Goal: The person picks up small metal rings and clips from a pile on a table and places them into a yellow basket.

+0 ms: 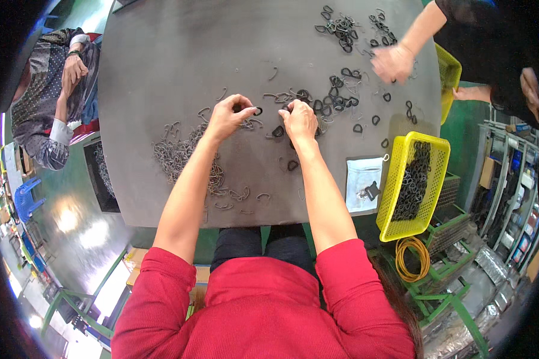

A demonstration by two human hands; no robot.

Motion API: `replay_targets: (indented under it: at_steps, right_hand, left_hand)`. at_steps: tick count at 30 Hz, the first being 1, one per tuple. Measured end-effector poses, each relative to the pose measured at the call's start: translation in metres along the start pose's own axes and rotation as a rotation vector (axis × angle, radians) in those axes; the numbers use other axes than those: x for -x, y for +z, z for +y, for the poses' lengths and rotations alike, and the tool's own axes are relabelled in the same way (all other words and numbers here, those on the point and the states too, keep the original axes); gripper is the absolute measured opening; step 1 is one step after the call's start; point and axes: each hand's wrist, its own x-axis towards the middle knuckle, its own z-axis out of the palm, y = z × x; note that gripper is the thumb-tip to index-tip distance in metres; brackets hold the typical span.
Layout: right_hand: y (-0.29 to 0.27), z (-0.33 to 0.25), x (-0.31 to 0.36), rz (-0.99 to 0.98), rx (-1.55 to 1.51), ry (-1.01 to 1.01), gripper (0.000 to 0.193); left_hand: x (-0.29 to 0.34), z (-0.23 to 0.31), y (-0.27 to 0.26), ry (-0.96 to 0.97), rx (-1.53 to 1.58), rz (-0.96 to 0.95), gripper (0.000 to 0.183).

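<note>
Left hand (226,118) pinching a black ring (258,111) just above the grey bench (173,66); right hand (301,122) near it, apart, grip unclear. Metal hooks (178,155) heaped leftward; loose black links (335,103) rightward; yellow basket (435,179) beyond.

Your table (161,54) is grey. Toward its near left corner lies a loose heap of curved metal hooks (178,157). Black rings (339,103) are scattered from its middle toward its far right corner. A pale blue pouch (359,172) lies close to its near right corner.

two yellow baskets (440,173), one pouch (359,172)
</note>
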Motion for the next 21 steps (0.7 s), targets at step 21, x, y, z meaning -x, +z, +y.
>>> replay_targets:
  at_steps: [21]
  right_hand:
    - [-0.041, 0.018, -0.056, -0.257, -0.607, 0.099, 0.026]
  left_hand:
    - [0.034, 0.023, 0.068, -0.024, -0.321, 0.0, 0.032]
